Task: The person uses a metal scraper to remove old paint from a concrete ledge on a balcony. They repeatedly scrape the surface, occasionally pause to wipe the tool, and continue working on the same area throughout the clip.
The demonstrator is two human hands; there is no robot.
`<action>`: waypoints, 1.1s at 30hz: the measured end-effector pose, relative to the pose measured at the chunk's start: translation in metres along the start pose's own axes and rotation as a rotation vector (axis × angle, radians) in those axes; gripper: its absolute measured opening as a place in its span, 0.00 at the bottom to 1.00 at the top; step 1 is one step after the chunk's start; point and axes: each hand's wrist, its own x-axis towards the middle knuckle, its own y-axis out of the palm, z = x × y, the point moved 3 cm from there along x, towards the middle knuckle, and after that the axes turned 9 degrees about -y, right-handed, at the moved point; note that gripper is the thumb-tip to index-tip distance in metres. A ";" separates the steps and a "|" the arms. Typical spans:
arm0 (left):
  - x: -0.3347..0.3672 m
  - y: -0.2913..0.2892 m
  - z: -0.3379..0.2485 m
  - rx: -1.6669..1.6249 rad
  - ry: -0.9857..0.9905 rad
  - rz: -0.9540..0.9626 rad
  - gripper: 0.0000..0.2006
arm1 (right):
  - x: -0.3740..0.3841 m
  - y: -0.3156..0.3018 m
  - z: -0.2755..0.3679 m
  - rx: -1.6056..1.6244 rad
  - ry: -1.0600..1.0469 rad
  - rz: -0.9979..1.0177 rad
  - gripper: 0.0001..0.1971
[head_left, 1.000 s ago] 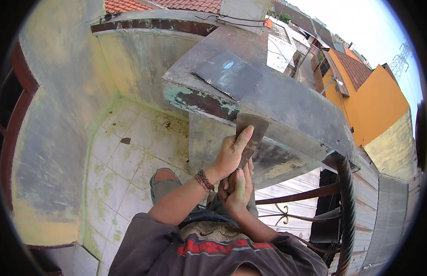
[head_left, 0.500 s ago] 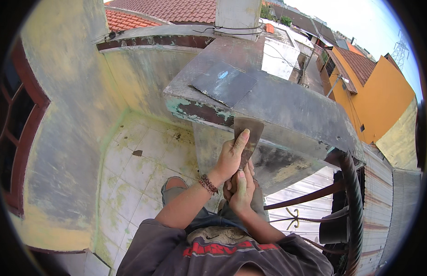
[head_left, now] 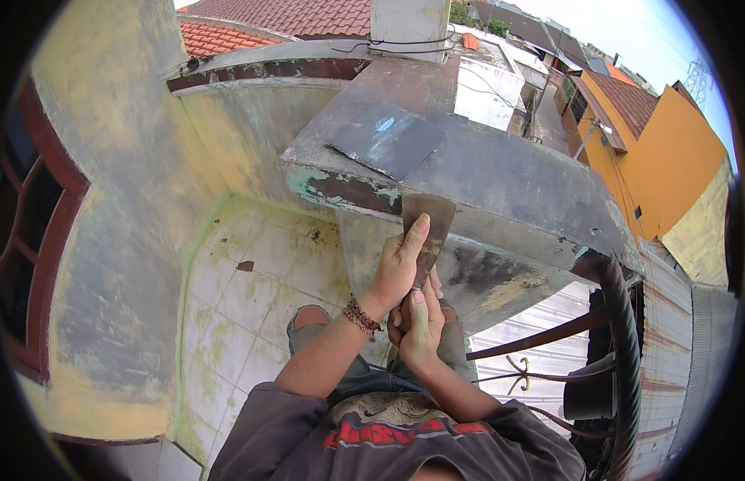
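A wide-bladed metal scraper is held in both hands, its broad edge up against the front face of a weathered concrete ledge. My left hand grips the blade, the thumb lying flat on its face and the fingers behind it. Lower down, my right hand is closed round the narrow handle end, which the fingers mostly hide. Dark brown and turquoise patches show on the ledge's face just left of the blade. A dark flat sheet lies on the ledge top.
Stained floor tiles with a small brown flake lie to the left, beside a patchy wall and red-framed window. On the right are a dark twisted metal rail and corrugated sheeting. A post stands beyond.
The scraper and both hands have shifted very slightly up and left in the view, while the whole scene has also moved a little. Both hands keep the same hold.
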 end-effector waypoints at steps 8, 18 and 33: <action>0.002 -0.001 0.005 0.045 0.020 -0.010 0.34 | 0.000 -0.007 -0.003 -0.002 -0.015 0.044 0.26; 0.002 -0.002 0.012 0.022 -0.017 -0.002 0.34 | -0.005 -0.010 -0.008 -0.055 0.009 0.020 0.27; -0.006 -0.032 -0.046 0.911 1.104 -0.756 0.13 | -0.005 -0.103 0.040 -0.173 0.182 0.113 0.24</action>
